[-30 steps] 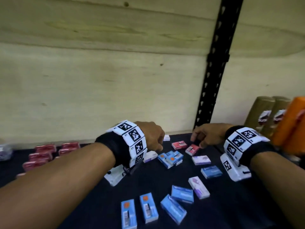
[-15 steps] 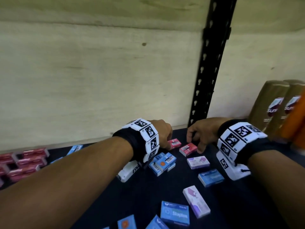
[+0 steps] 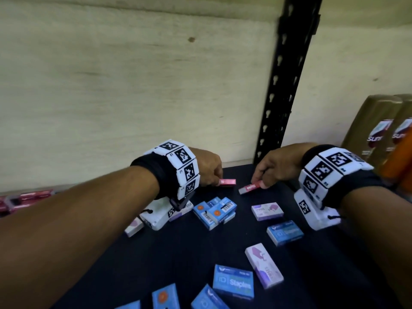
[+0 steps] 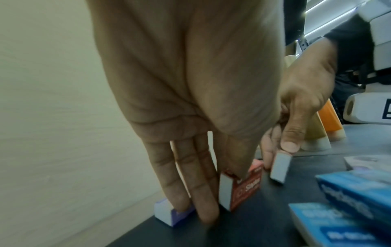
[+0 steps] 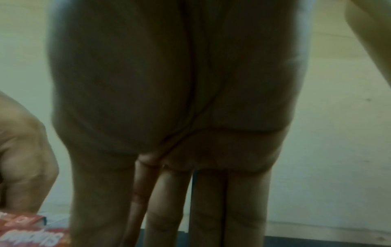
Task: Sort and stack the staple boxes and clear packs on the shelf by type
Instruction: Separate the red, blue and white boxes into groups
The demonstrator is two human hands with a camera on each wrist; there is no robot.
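Observation:
Two red staple boxes lie at the back of the dark shelf (image 3: 178,253). My left hand (image 3: 217,180) pinches one red staple box (image 3: 227,182) by its end; the left wrist view shows that box (image 4: 246,185) tipped up on its edge under my thumb. My right hand (image 3: 258,184) pinches the other red staple box (image 3: 250,188), seen end-on as a grey face (image 4: 280,167) in the left wrist view. In the right wrist view the palm fills the picture, and only the left hand's red box (image 5: 27,232) shows at lower left.
Several blue boxes (image 3: 215,211) and purple boxes (image 3: 267,211) lie scattered over the shelf in front. A stack of red boxes (image 3: 29,198) sits far left. A black upright (image 3: 287,85) stands behind; brown bottles (image 3: 374,130) and an orange one (image 3: 401,163) stand at the right.
Both hands have closed on the two red boxes at the back and tipped them up off the shelf. The head view has moved closer and a little left.

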